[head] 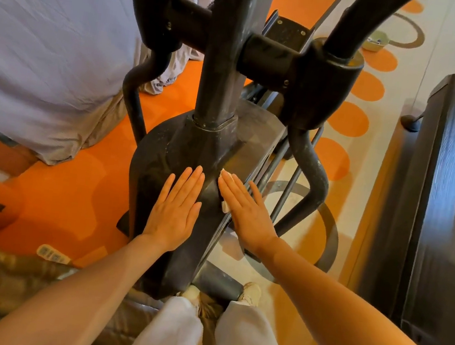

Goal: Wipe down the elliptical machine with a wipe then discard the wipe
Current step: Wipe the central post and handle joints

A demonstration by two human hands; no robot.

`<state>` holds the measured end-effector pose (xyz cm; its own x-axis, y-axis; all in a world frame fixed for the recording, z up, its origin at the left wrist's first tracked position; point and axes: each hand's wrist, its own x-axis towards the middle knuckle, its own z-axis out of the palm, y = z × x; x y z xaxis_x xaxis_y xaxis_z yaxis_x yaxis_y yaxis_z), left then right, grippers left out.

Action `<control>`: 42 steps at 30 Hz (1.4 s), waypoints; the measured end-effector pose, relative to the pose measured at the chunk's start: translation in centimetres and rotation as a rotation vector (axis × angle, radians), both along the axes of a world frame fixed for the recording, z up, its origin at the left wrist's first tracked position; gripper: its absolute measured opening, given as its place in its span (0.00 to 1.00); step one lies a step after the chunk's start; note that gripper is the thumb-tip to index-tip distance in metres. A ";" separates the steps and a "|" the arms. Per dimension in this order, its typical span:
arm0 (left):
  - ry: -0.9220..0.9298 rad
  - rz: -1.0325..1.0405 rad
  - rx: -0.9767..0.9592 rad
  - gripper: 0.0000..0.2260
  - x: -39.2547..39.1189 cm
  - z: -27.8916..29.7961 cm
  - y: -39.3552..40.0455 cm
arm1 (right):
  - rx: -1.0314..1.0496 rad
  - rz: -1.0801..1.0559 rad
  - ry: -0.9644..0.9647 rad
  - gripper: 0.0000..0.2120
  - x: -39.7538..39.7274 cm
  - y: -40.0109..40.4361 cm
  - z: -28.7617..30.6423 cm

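On the dark housing (183,149) of the elliptical machine (226,57), just below the centre post, both hands lie flat with straight fingers. Left hand (177,209) rests bare on the top face, holding nothing. Right hand (244,211) presses the wipe (225,189) against the right slope of the housing; nothing is curled round it, palm pressure alone keeps it there. Only two white bits of wipe show, one past the fingertips and one at the thumb-side edge, the rest is hidden under the palm. Judging from those bits, its long axis runs along the hand, pointing up the housing toward the post; can't tell how it's folded. Risks as I see them: flat-palm hold on a sloped face means the wipe could bunch or slide out and drop into the gap by the rails (282,179) on the right. Fingers also sit near that edge, so a long stroke could run them into the linkage bar (311,168). Leaning on the left hand could rock the machine if the swing arms move. Post and handle bars look unwiped-dusty, so plenty remains before binning the wipe.
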<state>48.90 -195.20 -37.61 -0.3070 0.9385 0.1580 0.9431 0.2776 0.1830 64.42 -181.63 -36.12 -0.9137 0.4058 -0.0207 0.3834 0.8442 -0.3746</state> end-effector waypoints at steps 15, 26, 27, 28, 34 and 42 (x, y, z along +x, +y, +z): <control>0.037 -0.117 -0.061 0.25 1.8 2.3 0.0 | -0.174 -0.299 0.129 0.21 1.8 -4.0 3.6; 0.047 -0.124 0.052 0.21 5.6 4.6 2.3 | -0.238 -0.242 0.070 0.19 6.6 -0.1 6.6; 0.055 -0.121 0.059 0.21 6.2 4.8 2.6 | -0.244 -0.221 0.070 0.19 7.3 0.5 6.8; 0.066 -0.118 0.063 0.21 6.8 5.1 3.0 | -0.250 -0.205 0.074 0.18 7.9 1.1 7.0; 0.102 -0.058 0.060 0.21 10.8 5.6 5.4 | -0.257 -0.144 0.096 0.16 11.7 5.0 8.0; 0.132 -0.030 0.074 0.21 13.6 7.0 8.2 | -0.243 -0.086 0.197 0.14 14.3 9.2 8.4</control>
